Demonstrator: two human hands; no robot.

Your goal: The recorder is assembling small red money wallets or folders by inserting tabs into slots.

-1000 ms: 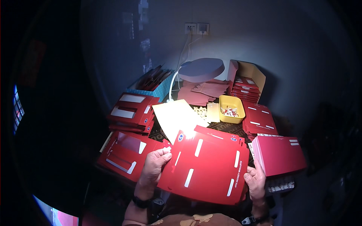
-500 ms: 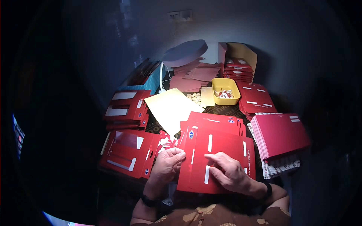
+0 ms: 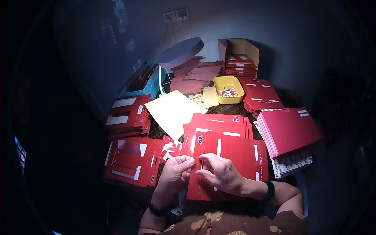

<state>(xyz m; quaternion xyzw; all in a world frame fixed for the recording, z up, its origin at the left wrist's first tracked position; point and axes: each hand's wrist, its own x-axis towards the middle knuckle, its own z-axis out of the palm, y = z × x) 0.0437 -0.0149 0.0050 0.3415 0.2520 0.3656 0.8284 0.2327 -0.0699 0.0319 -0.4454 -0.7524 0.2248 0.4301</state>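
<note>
From my remote station, I identify the operator's worn items in the head view. Torso: one brown garment [image 3: 250, 224], printed with large, rounded tan motifs, some carrying a fine pattern. Left wrist: one dark wristband [image 3: 157, 210]. Right wrist: one dark band [image 3: 270, 190], plain on its visible face. I note the left hand [image 3: 176, 174], right hand [image 3: 223, 174] and both forearms as bare.

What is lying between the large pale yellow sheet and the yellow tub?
Between the sheet and the tub, the head view shows small pale pieces and, nearer the tub, a flat light yellow piece.
</note>
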